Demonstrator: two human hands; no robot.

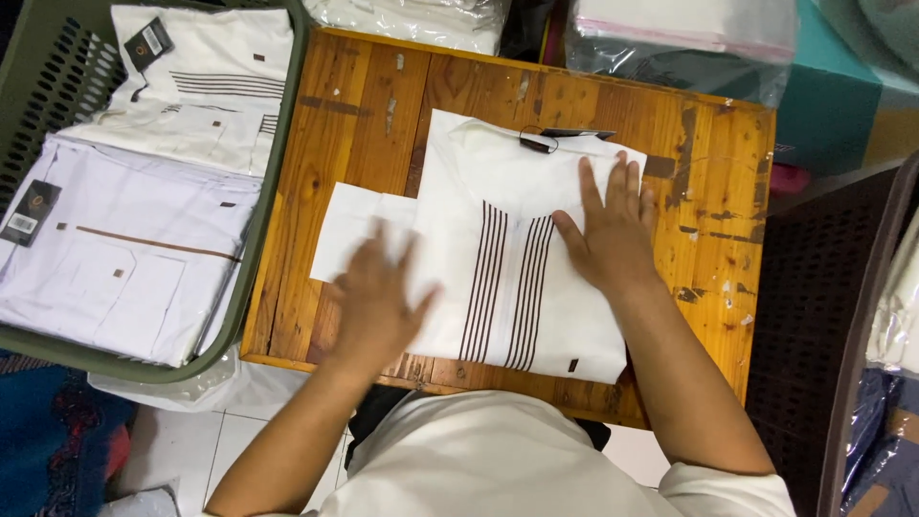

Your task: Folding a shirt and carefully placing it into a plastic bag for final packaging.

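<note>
A folded white cotton shirt with dark vertical stripes (498,278) lies centred on the worn orange wooden bench (354,105). The right hand (613,235) presses flat, fingers spread; the blurred left hand (378,297) also looks spread. Best smoothed evenly outward, edges kept square.

Both bare forearms extend forward from the lower edge of the view, elbows low and spread apart. The left hand (378,297) lies palm down with fingers (380,239) spread and pointing away from the body; its outline is blurred. The right hand (613,235) lies flat, palm down, fingers (622,182) straight, close together and pointing forward, thumb angled inward toward the left hand. Neither hand grips anything.
</note>
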